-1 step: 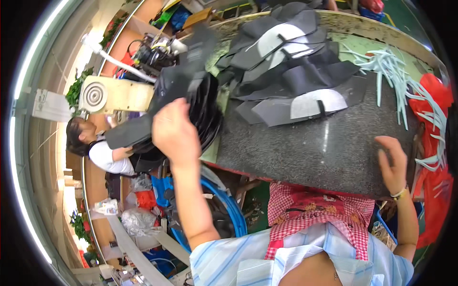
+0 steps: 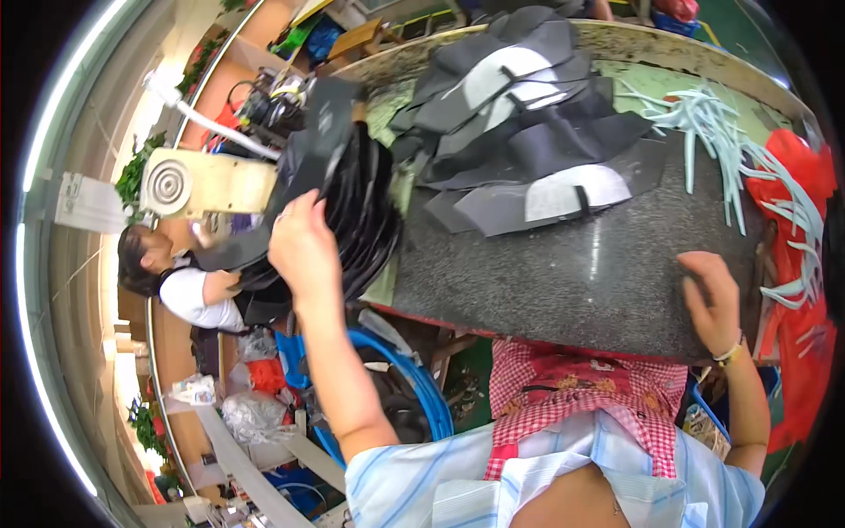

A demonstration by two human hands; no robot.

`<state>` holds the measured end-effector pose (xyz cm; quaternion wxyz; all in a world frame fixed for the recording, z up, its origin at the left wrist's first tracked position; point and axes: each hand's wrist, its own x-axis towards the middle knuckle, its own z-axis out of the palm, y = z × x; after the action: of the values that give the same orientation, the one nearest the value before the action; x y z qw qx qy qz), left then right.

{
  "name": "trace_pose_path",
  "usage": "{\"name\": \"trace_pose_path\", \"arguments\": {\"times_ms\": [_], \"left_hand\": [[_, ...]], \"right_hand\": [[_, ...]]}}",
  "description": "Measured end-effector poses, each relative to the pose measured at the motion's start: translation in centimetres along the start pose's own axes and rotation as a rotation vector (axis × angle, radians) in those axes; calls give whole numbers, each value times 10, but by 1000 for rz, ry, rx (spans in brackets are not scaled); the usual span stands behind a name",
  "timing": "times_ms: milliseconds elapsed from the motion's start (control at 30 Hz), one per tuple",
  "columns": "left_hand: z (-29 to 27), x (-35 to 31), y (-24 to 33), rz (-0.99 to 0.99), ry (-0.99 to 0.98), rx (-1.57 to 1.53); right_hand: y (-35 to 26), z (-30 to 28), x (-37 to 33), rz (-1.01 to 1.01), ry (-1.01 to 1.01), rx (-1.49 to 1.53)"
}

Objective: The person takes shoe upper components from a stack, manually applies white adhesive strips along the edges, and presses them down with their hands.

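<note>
My left hand (image 2: 304, 246) is at the near side of a thick hanging stack of black cut pieces (image 2: 365, 211) at the left end of the table. Its fingers are closed at the edge of a long black piece (image 2: 330, 119) lying over the stack; the fingertips are partly hidden. My right hand (image 2: 711, 297), thumb apart from the fingers, hovers at the right part of the dark tabletop (image 2: 546, 282) with nothing in it. Between the hands, farther back, lies a pile of black pieces (image 2: 572, 132), some bearing a white half-round patch (image 2: 576, 194) with a black strap.
Pale blue strips (image 2: 713, 132) hang over the table's right end beside a red bag (image 2: 797, 176). Left of the stack stands a cream sewing machine (image 2: 211, 182), with another person (image 2: 189, 286) beyond. A blue tub (image 2: 431, 387) sits below the table's left edge.
The long black piece, blurred and higher before, now lies sharper against the stack. My left hand has shifted slightly left. The right hand stays much the same as the view shifts a little.
</note>
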<state>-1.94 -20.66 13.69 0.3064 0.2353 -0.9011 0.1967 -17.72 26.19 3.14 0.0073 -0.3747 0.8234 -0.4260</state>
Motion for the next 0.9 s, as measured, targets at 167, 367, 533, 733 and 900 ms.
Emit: {"name": "trace_pose_path", "arguments": {"times_ms": [167,367,533,733,900], "left_hand": [[-1,-5,119,352,-127,-564],[68,-6,203,363,-356,-973],[4,-42,203,452,180,-867],[-1,-149,222,624,-192,-980],[-18,-145,231,569,-250,-1032]], "right_hand": [[-4,11,12,-28,-84,6],[-1,-4,39,-133,-221,-112],[69,-36,57,67,132,-179],[102,-19,163,319,70,-493],[132,-6,177,508,4,-646]]}}
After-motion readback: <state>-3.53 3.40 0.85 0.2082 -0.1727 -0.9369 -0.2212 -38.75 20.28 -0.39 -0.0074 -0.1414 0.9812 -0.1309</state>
